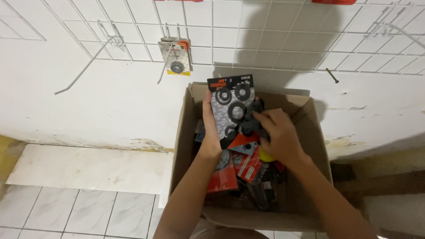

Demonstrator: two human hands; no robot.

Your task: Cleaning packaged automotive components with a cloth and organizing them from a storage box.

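Left hand [211,132]: holds a flat blister card of black rubber rings [231,108] upright by its left edge, thumb on the front, fingers behind; the grip is clamped on the card.
Right hand [276,135]: reaches across the lower right of the same card, fingers curled over a dark bundle [252,124]. It looks like more packets of the same sort, but the fingers hide most of it. The grip is closed on that bundle.
Card's place: above the open cardboard box [316,132], near its back wall, clear of the heap below.
Box contents: a loose pile of red and black packets [239,170], overlapping, with a spot of yellow beside the right wrist.
Wall behind: a white wire grid [265,40] with long hooks; one packet with a single black ring [176,55] hangs on a hook to the upper left.
Floor: pale tiles [88,212] left of the box.
Handling well: I judge that the card is best kept pinched at its edge, so the top stays free, and the right hand should hold its bundle apart from the card, so the stiff corners do not snag.
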